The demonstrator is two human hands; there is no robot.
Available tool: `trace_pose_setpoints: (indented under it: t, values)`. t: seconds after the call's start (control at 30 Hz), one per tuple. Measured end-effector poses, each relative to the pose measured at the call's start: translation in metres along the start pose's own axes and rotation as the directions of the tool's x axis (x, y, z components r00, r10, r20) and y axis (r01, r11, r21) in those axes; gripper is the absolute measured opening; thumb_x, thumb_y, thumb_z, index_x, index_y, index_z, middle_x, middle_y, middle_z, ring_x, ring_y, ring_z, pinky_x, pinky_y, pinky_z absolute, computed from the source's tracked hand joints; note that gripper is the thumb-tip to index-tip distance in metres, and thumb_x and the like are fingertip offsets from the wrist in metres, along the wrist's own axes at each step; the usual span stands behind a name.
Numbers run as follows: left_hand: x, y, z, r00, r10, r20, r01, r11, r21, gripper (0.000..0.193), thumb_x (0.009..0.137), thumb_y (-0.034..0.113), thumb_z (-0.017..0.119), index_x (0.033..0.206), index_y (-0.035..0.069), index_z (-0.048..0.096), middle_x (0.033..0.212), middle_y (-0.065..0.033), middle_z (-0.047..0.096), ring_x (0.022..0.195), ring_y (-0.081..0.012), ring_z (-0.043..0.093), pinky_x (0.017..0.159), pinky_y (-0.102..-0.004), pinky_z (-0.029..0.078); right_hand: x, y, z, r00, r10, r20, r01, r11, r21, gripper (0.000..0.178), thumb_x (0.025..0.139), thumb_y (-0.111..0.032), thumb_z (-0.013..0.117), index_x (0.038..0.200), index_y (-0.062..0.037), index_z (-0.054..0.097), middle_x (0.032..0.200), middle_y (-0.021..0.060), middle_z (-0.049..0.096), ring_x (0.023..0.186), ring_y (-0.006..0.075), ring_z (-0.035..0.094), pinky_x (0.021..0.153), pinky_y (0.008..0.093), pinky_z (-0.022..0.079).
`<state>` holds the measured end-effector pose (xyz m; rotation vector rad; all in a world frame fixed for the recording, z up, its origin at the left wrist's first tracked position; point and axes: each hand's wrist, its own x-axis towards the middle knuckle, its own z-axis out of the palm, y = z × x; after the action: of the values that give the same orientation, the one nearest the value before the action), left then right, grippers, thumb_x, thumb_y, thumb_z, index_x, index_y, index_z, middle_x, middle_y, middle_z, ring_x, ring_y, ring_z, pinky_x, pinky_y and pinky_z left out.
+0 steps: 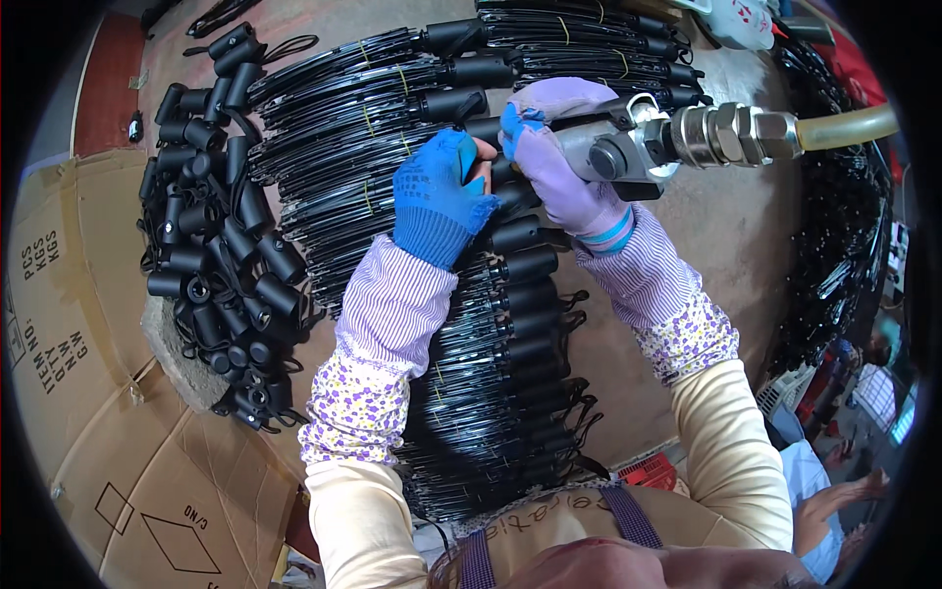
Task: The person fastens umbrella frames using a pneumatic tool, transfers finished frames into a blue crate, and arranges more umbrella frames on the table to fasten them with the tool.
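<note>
My left hand (442, 196), in a blue glove with bare fingertips, is curled at the handle end of a folded black umbrella frame. Its thumb and fingers close around a black handle (506, 175), partly hidden by the glove. Close beside it, my right hand (559, 157), in a lilac glove, grips a grey air-powered tool (643, 147) with a metal hose coupling. The tool's tip points left toward that handle; whether they touch is hidden. Beneath both hands lie rows of folded umbrella frames (334, 128) with black ribs, many bound by yellow bands.
Loose black handles with wrist loops (235, 245) are heaped at the left against a grey stone-like block (182, 353). Flattened cardboard (88, 324) covers the far left. A yellowish air hose (849, 126) runs off to the right. More black frames (834, 245) line the right edge.
</note>
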<state>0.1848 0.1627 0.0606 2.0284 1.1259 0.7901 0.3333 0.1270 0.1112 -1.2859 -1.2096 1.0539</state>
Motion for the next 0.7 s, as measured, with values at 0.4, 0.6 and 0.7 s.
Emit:
trace_pose_setpoints:
  t: [0.4, 0.6, 0.7]
  values:
    - [0.007, 0.0, 0.007, 1.0, -0.007, 0.011, 0.009, 0.992, -0.126, 0.011, 0.075, 0.004, 0.068, 0.086, 0.006, 0.067, 0.08, -0.0041, 0.062, 0.062, -0.0167, 0.056, 0.06, -0.0274, 0.047, 0.004, -0.004, -0.009, 0.996, -0.063, -0.056, 0.066, 0.997, 0.04, 0.008, 0.089, -0.007, 0.06, 0.09, -0.0021, 0.066, 0.083, 0.0016, 0.065, 0.071, 0.011, 0.06, 0.065, 0.0242, 0.051]
    - [0.008, -0.003, 0.008, 0.999, 0.041, -0.023, -0.043, 0.994, -0.097, 0.011, 0.075, 0.005, 0.068, 0.086, 0.006, 0.068, 0.08, -0.0042, 0.062, 0.062, -0.0172, 0.056, 0.06, -0.0278, 0.047, 0.0, 0.012, -0.001, 0.977, -0.052, -0.206, 0.058, 0.998, 0.026, 0.007, 0.087, -0.005, 0.061, 0.091, -0.0025, 0.066, 0.085, 0.0028, 0.066, 0.076, 0.0122, 0.061, 0.071, 0.0247, 0.052]
    - [0.007, -0.008, 0.009, 0.999, 0.023, -0.022, -0.025, 0.994, -0.111, 0.011, 0.075, 0.004, 0.068, 0.086, 0.006, 0.068, 0.08, -0.0044, 0.062, 0.062, -0.0174, 0.056, 0.06, -0.0281, 0.047, 0.006, 0.009, -0.006, 0.975, -0.022, -0.221, 0.027, 0.999, 0.022, 0.008, 0.085, -0.005, 0.061, 0.092, -0.0034, 0.065, 0.084, 0.0027, 0.065, 0.075, 0.0119, 0.061, 0.071, 0.0242, 0.052]
